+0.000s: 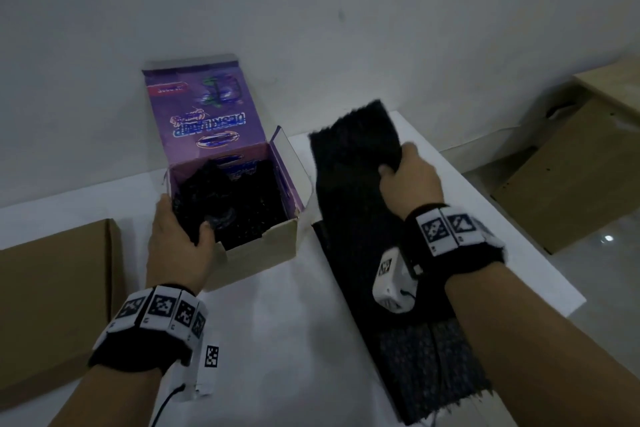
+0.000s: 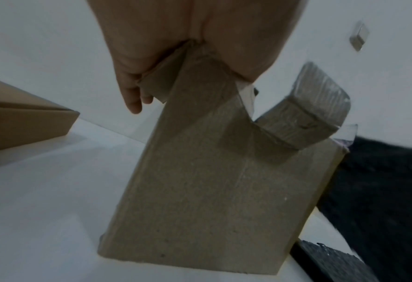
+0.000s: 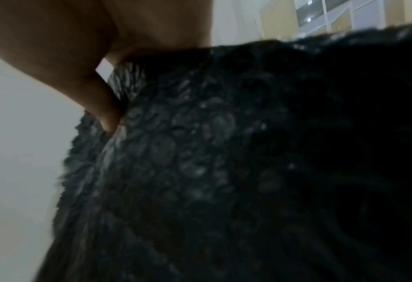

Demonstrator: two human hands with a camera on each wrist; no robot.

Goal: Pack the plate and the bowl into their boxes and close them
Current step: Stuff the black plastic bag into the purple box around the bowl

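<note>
A small cardboard box (image 1: 263, 250) with a purple printed lid flap (image 1: 201, 111) stands open on the white table (image 1: 277, 340). Black bubble wrap (image 1: 228, 204) fills it; what lies under the wrap is hidden. My left hand (image 1: 180, 239) grips the box's near left corner, thumb inside over the wrap, and in the left wrist view the same hand (image 2: 151, 57) clamps the box wall (image 2: 212, 181). My right hand (image 1: 408, 177) grips a long black bubble-wrap sheet (image 1: 363, 191) to the right of the box, lifting its far end; its thumb (image 3: 103, 106) presses the wrap (image 3: 224, 162).
A closed flat brown box (image 1: 55, 305) lies at the table's left, also seen as a brown box (image 2: 19, 118) in the left wrist view. Larger cardboard boxes (image 1: 571, 177) stand on the floor to the right. A white wall is close behind the table.
</note>
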